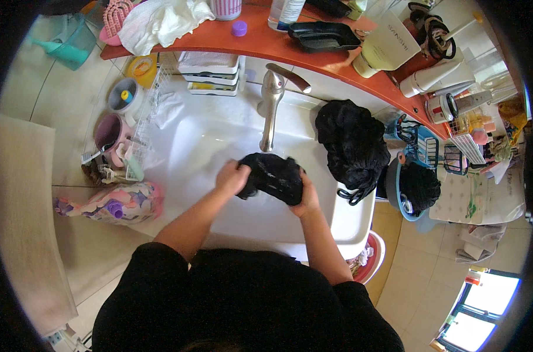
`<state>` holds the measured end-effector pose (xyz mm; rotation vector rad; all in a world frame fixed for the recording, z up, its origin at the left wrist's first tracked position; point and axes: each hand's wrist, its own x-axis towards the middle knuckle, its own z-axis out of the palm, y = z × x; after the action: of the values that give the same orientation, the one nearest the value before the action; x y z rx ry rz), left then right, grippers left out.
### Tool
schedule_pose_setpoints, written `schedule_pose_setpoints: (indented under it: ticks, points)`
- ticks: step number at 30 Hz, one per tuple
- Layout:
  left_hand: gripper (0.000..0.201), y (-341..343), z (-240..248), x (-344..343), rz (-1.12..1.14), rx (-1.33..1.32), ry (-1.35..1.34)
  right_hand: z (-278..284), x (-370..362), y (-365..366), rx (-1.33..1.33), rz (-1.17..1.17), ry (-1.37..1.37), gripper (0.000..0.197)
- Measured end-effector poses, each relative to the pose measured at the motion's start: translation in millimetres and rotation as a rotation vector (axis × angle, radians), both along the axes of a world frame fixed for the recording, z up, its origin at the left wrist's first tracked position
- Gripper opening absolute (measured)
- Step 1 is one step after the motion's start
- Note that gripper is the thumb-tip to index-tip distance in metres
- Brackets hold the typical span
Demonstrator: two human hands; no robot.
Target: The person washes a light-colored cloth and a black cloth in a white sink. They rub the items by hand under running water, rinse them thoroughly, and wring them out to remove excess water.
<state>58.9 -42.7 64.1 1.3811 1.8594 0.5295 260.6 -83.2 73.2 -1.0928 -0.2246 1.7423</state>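
Note:
A wet-looking piece of black cloth (pixel 271 176) is stretched between my two hands over the white sink (pixel 231 218). My left hand (pixel 232 178) is closed on its left end, a little blurred. Around its right end my right hand (pixel 306 196) is wrapped, thumb on top. Pale streaks, perhaps suds, show on the cloth's upper face. Just above it is the spout of the silver faucet (pixel 270 111); I cannot make out running water. A heap of black clothes (pixel 353 144) lies on the sink's right rim, apart from my hands.
An orange-red shelf (pixel 255 35) with bottles and tubes curves along the back. Left of the sink stand a wire rack (pixel 146 126) with cups and a patterned detergent pouch (pixel 126 202). To the right are a blue basin (pixel 398 188) holding dark cloth and a red-and-white tub (pixel 373 258).

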Motion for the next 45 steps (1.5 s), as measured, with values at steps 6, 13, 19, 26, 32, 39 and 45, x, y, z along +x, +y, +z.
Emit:
schedule_pose_setpoints:
  ticks: [6,13,19,26,32,39,45]
  points:
    - [0.03,9,-23,-82,0.104,-0.121,-0.505,60,39,6,-0.15,-0.024,-0.248,0.032]
    - [0.033,9,54,-69,0.281,0.063,-1.058,105,54,7,0.192,0.006,-0.423,0.038]
    - [0.036,23,14,-97,0.223,0.247,-0.255,77,86,24,0.305,0.193,-0.877,0.046]
    - [0.055,1,5,-42,-0.178,0.127,0.465,39,67,-10,-0.224,0.21,-0.669,0.046]
    - [0.05,-38,-27,23,-0.748,-0.173,0.3,6,57,-30,-0.524,0.087,-0.49,0.052]
    - [0.036,-61,21,88,-0.805,0.121,-0.469,-41,43,-26,-0.444,0.017,0.209,0.063]
    - [0.017,-74,84,103,-0.941,0.642,-0.483,-62,44,-9,-0.064,0.318,0.627,0.048]
